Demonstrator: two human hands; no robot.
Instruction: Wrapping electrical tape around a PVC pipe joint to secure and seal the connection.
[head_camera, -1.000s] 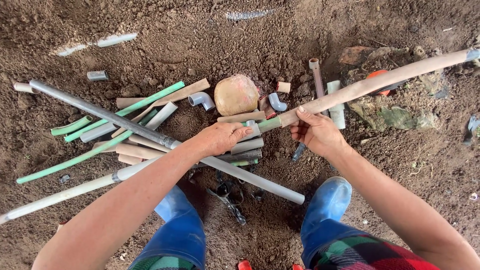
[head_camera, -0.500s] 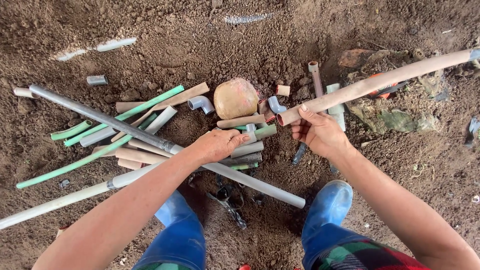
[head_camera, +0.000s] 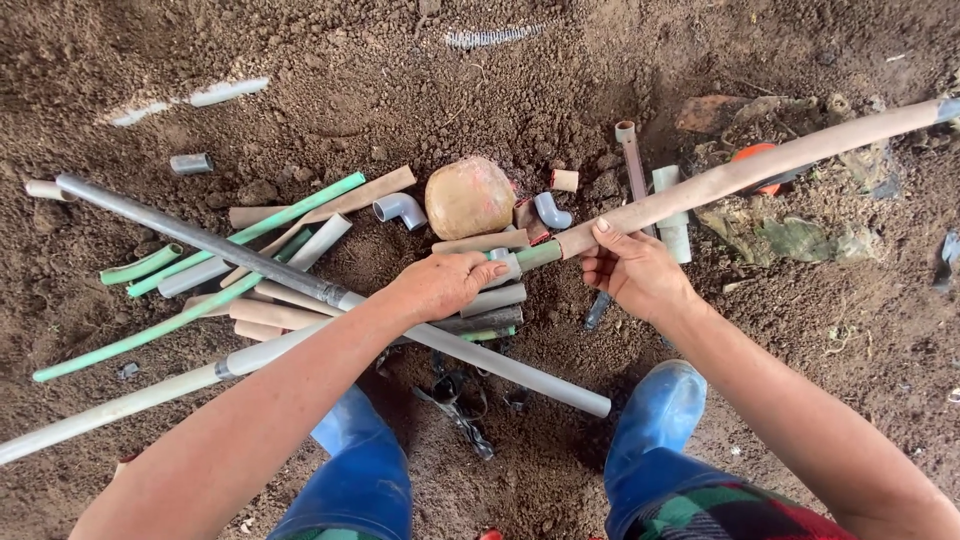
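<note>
Right hand (head_camera: 635, 270): fingers curled closed around the near end of a long tan pipe (head_camera: 760, 165), thumb laid along its upper side. The pipe runs from this grip up and away to the right edge of view, clear of the ground along most of its length.

Left hand (head_camera: 445, 283): fingers closed on a short grey fitting (head_camera: 507, 266) with a green stub (head_camera: 538, 256) projecting from it. The green stub meets the near end of the tan pipe, just beside the right thumb; whether the two are seated together cannot be told. The two hands are close, with the joint between them.

Beneath the left hand lies a heap of cut pipe lengths on bare soil (head_camera: 300, 60): a long grey pipe (head_camera: 330, 290) running diagonally from upper left to lower centre, several green pipes (head_camera: 190, 315) lying across it, and short tan and grey offcuts. A grey elbow (head_camera: 400, 210) and a second grey bend (head_camera: 550, 212) lie either side of a round tan stone (head_camera: 470, 197), just beyond the hands. A thin brown pipe (head_camera: 632, 160) stands off to the right of the stone, passing under the tan pipe.

Two blue boots (head_camera: 655, 410) are planted in the soil below the hands, with dark scraps (head_camera: 460, 405) lying between them.
</note>
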